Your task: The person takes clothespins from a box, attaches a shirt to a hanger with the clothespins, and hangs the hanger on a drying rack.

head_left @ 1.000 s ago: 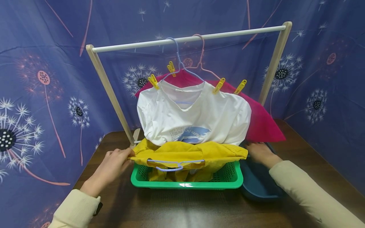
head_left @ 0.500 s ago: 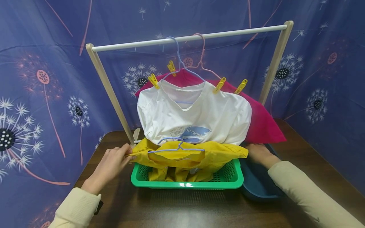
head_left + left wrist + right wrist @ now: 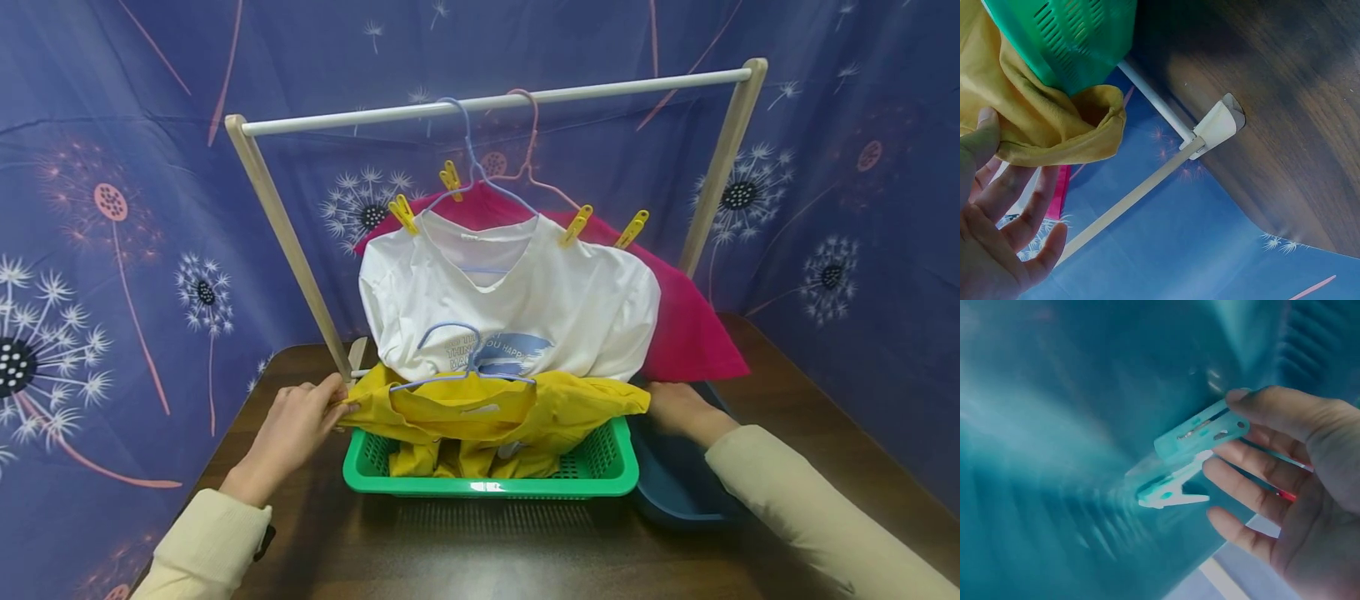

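Note:
A yellow shirt point(image 3: 450, 421) on a blue hanger point(image 3: 472, 365) lies across the green basket point(image 3: 491, 485), part of it inside. The hanger's hook stands up from the collar, in front of the white T-shirt point(image 3: 465, 308). My left hand point(image 3: 294, 429) pinches the yellow sleeve point(image 3: 1066, 147) between thumb and fingers. Down in the dark blue basin point(image 3: 686, 492), my right hand point(image 3: 686, 410) is partly hidden in the head view. In the right wrist view its thumb and finger pinch the end of a clothespin point(image 3: 1200, 431). A second clothespin point(image 3: 1169, 492) lies just beyond it.
Behind the basket stands a rack with wooden posts and a white rail point(image 3: 600, 93). The white T-shirt and a magenta garment point(image 3: 693, 325) hang there on hangers, with several yellow clothespins point(image 3: 576, 225) clipped on. A patterned blue curtain point(image 3: 97, 275) encloses the wooden table point(image 3: 360, 550).
The blue hanger's hook has swung up and back, from hanging over the basket to standing upright. My left hand still holds the sleeve, and my right hand stays in the basin.

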Motion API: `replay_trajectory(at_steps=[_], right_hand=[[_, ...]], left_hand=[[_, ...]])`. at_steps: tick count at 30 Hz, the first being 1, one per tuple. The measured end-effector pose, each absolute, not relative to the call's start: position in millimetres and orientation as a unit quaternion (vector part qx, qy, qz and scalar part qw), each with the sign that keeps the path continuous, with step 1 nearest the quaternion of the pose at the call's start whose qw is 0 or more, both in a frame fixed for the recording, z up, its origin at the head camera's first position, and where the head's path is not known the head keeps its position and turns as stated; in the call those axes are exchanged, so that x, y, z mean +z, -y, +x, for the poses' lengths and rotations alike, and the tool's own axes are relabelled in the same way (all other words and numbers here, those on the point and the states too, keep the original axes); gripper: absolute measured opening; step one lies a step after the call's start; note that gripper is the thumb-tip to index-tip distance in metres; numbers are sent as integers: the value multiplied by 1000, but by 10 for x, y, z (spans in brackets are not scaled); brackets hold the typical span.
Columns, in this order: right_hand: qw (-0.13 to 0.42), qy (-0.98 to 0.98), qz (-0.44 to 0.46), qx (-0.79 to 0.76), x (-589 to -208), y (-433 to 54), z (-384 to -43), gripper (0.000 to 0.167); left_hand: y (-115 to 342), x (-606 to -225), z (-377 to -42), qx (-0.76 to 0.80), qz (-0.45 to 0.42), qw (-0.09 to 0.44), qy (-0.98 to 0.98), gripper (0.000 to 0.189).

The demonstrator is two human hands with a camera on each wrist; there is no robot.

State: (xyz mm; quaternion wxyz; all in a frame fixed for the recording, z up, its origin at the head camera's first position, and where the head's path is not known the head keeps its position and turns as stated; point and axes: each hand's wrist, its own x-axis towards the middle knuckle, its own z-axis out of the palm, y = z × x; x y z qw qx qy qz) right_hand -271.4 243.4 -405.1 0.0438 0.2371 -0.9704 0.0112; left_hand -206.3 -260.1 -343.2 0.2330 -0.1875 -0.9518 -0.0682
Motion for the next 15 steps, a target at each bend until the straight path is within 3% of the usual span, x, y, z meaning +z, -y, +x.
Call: replay_trajectory(at_steps=[10, 15], right_hand=[[60, 962, 267, 13, -3869, -2344, -2590, 25], [48, 962, 268, 7, -3737, -2327, -2579, 23]], left_hand=[[2572, -3463, -2079, -53, -183, 272, 943, 18], [2547, -3447, -2078, -57, -168, 265, 948, 19]])
